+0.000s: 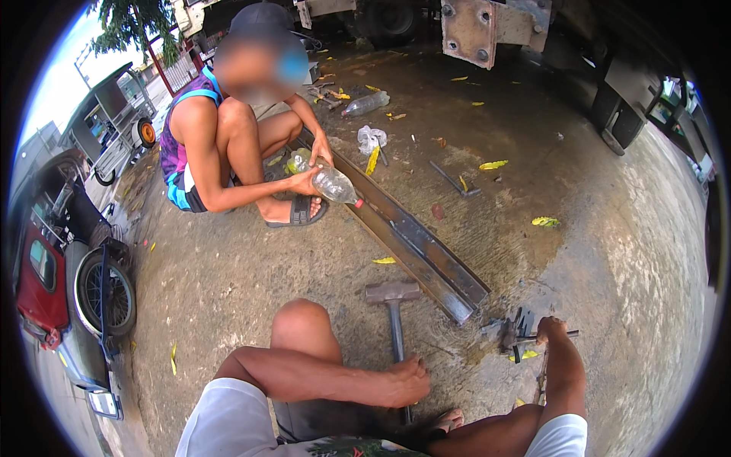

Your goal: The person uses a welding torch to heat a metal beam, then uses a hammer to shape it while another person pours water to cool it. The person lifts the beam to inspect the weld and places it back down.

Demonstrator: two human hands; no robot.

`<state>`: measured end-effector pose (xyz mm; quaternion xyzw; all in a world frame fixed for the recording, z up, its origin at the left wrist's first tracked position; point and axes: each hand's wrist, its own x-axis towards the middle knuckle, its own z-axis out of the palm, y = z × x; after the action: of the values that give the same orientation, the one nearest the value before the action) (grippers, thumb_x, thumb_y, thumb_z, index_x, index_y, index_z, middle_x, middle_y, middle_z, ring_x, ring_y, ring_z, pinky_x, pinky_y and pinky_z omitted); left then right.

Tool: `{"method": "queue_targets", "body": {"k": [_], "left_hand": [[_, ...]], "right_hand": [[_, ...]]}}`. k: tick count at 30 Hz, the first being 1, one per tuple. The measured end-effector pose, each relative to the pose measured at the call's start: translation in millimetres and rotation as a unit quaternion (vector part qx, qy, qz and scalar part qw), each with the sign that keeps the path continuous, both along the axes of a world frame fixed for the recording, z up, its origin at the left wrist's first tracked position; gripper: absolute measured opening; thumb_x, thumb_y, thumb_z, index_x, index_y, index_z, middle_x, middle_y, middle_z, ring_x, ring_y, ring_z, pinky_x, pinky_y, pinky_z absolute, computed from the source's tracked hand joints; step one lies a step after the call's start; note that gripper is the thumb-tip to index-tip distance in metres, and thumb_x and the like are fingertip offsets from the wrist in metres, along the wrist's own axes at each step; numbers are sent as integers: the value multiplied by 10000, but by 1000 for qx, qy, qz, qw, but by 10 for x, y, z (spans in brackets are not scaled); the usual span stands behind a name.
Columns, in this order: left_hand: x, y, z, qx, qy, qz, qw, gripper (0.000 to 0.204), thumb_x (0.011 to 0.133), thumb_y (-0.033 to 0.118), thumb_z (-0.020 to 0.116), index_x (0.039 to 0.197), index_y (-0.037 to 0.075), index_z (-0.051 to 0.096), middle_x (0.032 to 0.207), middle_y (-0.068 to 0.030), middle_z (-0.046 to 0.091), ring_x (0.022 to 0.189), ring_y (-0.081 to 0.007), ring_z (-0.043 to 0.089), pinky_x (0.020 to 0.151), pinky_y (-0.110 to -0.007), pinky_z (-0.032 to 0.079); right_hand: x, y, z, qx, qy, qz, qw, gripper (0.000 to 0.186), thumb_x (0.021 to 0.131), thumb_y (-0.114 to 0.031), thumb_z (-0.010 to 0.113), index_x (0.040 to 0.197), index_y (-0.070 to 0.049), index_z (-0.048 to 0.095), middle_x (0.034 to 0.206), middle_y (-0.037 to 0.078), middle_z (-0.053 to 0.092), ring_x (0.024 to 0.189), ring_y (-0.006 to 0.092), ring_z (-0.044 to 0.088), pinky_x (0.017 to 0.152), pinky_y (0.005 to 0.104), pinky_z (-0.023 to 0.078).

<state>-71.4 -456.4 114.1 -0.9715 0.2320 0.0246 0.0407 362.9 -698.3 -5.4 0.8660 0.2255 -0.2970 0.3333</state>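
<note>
My left hand (405, 381) is closed around the handle of a sledgehammer (392, 292), whose grey steel head lies toward the steel channel (459, 288) on the concrete. At the right, my right hand (553, 332) has its fingers closed beside a small pile of dark metal pieces and bars (516, 335); what exactly it holds is unclear. The long rusty channel runs diagonally toward a squatting person (194, 137), whose two hands hold a clear plastic bottle (333, 183) with a red cap, tilted over the channel.
A motorcycle with red sidecar (42, 274) stands at the left, another wheeled vehicle (106, 114) behind. A truck's rusty steel bracket (495, 30) overhangs at the top. A T-shaped tool (457, 183), plastic bottle (365, 104), crumpled plastic (369, 139) and yellow leaves lie on the concrete (205, 282).
</note>
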Motion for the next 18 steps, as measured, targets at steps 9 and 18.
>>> {"method": "queue_targets", "body": {"k": [9, 18], "left_hand": [[21, 5, -39, -23, -11, -12, 1000, 166, 720, 229, 662, 683, 76, 714, 706, -68, 654, 759, -255, 612, 672, -411, 421], [42, -45, -95, 14, 76, 5, 997, 262, 688, 290, 684, 753, 38, 710, 812, -104, 636, 868, -265, 587, 746, -410, 423]], "right_hand": [[65, -62, -92, 9, 8, 0, 1000, 657, 662, -349, 898, 1236, -118, 681, 1294, 113, 655, 1221, 290, 613, 976, 447, 512], [34, -18, -62, 3, 9, -6, 1000, 641, 673, -336, 892, 1238, -119, 679, 1293, 110, 656, 1216, 284, 617, 981, 440, 512]]}}
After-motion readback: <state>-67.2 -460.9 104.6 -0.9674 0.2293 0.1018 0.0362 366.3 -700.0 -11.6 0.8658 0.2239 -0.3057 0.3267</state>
